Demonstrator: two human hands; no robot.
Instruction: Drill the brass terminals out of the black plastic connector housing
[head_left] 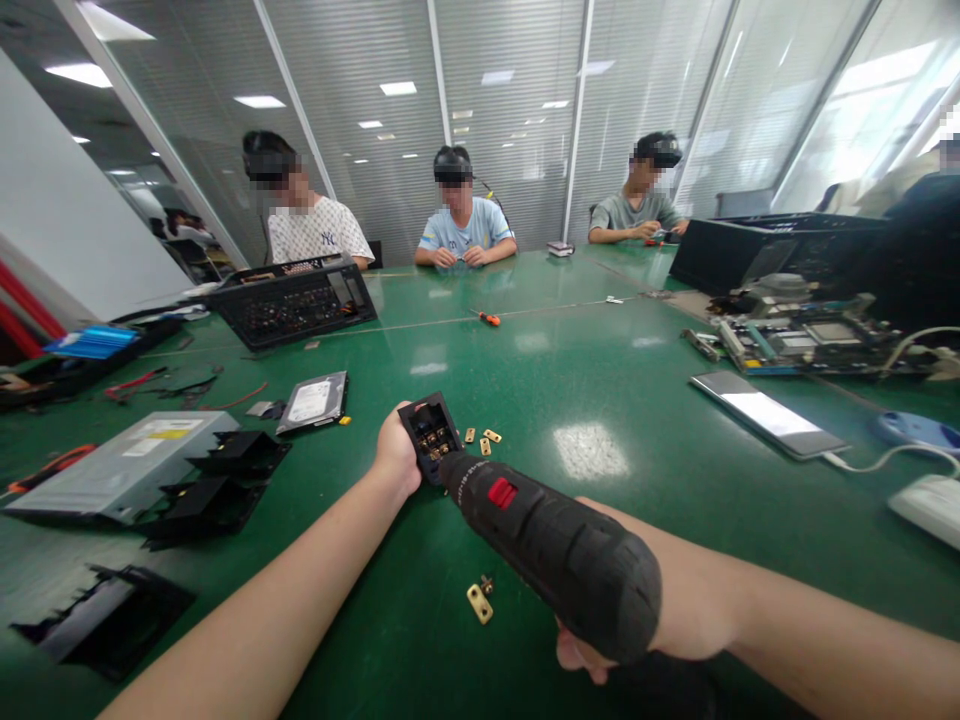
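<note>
My left hand [395,455] grips a small black plastic block [430,432] with brass contacts inside, holding it upright on the green table [570,360]. My right hand [679,610] is wrapped round a black electric screwdriver [551,545] with a red switch; its tip points into the block's open face. Three small brass plates [481,439] lie just right of the block. Another brass plate [480,603] and a screw lie under the screwdriver's body.
To the left lie a hard drive [313,402], a grey metal drive box [124,465] and black plastic pieces [217,490]. A phone [769,414], circuit boards [802,338] and cables sit at right. Three people sit at the far edge; an orange screwdriver [489,318] lies mid-table.
</note>
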